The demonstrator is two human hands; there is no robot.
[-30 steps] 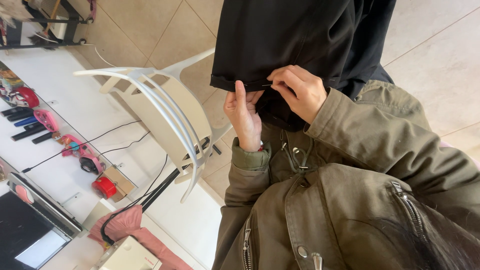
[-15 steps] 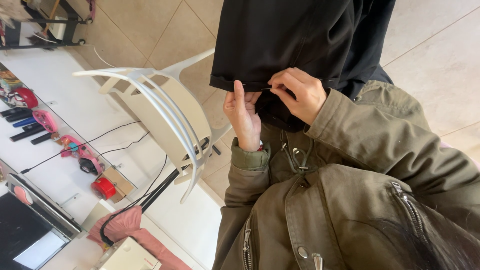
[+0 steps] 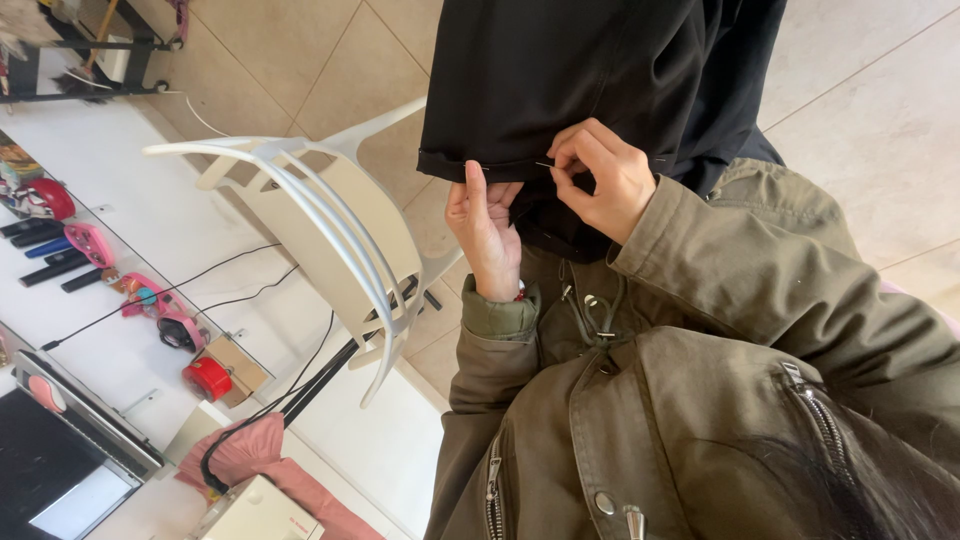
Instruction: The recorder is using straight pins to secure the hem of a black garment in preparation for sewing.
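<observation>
Fingers of both hands pinch black fabric (image 3: 560,80) hem; beige tile floor (image 3: 880,100), white chair (image 3: 330,220).

- The cloth (image 3: 580,80) hangs above both hands.
- The left hand (image 3: 487,225) sits just left of the right hand (image 3: 600,180), both at its folded hem.
- A chair (image 3: 330,230) stands left of them.
- The table (image 3: 130,250) lies farther left.

A white plastic chair (image 3: 330,235) stands on beige floor tiles (image 3: 300,60) beside a white table (image 3: 120,210).
</observation>
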